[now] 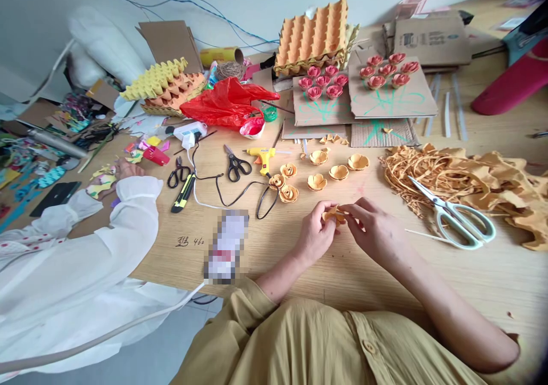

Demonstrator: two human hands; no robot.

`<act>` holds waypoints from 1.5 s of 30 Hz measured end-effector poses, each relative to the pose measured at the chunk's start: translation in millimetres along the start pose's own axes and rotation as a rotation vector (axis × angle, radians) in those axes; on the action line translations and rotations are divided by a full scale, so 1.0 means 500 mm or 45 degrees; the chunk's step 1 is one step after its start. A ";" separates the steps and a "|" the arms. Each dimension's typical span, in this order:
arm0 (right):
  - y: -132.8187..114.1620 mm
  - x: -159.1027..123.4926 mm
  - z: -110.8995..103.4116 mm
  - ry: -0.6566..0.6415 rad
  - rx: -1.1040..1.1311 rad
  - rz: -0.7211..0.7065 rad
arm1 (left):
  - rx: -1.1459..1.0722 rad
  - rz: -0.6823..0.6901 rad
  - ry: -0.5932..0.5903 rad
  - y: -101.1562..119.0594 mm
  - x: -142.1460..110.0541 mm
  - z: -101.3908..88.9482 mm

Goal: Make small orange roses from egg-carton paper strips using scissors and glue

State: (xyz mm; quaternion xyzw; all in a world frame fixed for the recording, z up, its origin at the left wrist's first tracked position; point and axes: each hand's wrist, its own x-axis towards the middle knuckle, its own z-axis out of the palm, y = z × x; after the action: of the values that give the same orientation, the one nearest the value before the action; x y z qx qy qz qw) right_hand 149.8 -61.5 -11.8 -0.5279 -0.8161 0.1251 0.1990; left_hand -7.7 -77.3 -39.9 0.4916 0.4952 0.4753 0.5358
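Fingers of both hands pinch a small orange flower between them, just over the near part of the table. That table is the biggest thing, flat and light brown, with wood lines. On the right lies a long, messy heap of orange scraps, some thin and curly, some wide and bumpy. Two flat brown cardboard pieces carry round red flowers with curled petals, and green scribbles are drawn on them. Near these, orange egg trays look rough, with rows of pointy bumps. To their left is a red plastic bag, thin, shiny and crinkly. Scissors with pale loop handles lie with their blades on the heap. A hard yellow glue gun lies near the middle. Past the hands sit four orange cups with wavy rims, and beside them three rolled flowers. The left hand curls round its side of the small orange flower. The right hand leans in with its back up, fingertips touching the edge. Both forearms slant inward.
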 end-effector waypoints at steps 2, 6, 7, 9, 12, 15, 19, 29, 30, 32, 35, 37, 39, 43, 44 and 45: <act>-0.002 0.000 -0.003 -0.010 -0.014 0.012 | -0.019 -0.029 0.004 0.000 0.002 0.001; -0.006 0.000 -0.009 -0.021 -0.006 -0.001 | -0.038 -0.063 0.033 -0.003 0.005 0.003; -0.006 0.000 -0.010 -0.020 -0.003 -0.004 | -0.033 -0.060 0.043 -0.003 0.006 0.003; -0.006 -0.001 -0.010 -0.013 0.003 -0.013 | -0.027 -0.050 0.057 -0.003 0.006 0.003; -0.004 -0.001 -0.009 -0.002 -0.004 -0.025 | -0.014 -0.040 0.065 0.000 0.006 0.002; -0.003 -0.002 -0.007 0.005 -0.022 -0.028 | -0.012 -0.037 0.066 0.001 0.007 0.003; -0.003 -0.002 -0.006 0.020 -0.038 -0.052 | -0.004 -0.028 0.075 -0.001 0.008 0.000; 0.002 -0.002 -0.011 0.011 -0.275 -0.258 | 0.017 -0.069 0.071 0.012 0.008 -0.001; 0.002 -0.003 -0.011 0.015 -0.316 -0.283 | -0.001 -0.102 0.064 0.012 0.009 -0.001; 0.003 -0.004 -0.011 0.027 -0.353 -0.325 | -0.037 -0.145 0.056 0.010 0.009 -0.001; 0.005 -0.005 -0.010 0.071 -0.301 -0.348 | -0.061 -0.114 0.066 0.005 0.008 -0.003; 0.006 -0.005 -0.009 0.113 -0.263 -0.354 | -0.056 -0.070 0.057 0.004 0.006 -0.003; 0.006 -0.004 -0.009 0.136 -0.268 -0.360 | -0.040 -0.047 0.042 0.004 0.004 -0.003; 0.005 -0.003 -0.013 0.113 -0.358 -0.402 | -0.081 -0.106 0.032 0.009 0.004 -0.001; 0.005 -0.002 -0.014 0.106 -0.366 -0.416 | -0.105 -0.123 0.026 0.009 0.005 -0.001; 0.006 -0.001 -0.014 0.107 -0.358 -0.420 | -0.127 -0.132 0.017 0.009 0.006 -0.002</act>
State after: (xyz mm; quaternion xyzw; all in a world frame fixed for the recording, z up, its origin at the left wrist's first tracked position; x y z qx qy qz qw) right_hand 155.6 -60.9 -7.0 -0.4147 -0.8918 -0.0460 0.1749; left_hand -8.5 -74.0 -35.7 0.4348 0.4994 0.4743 0.5801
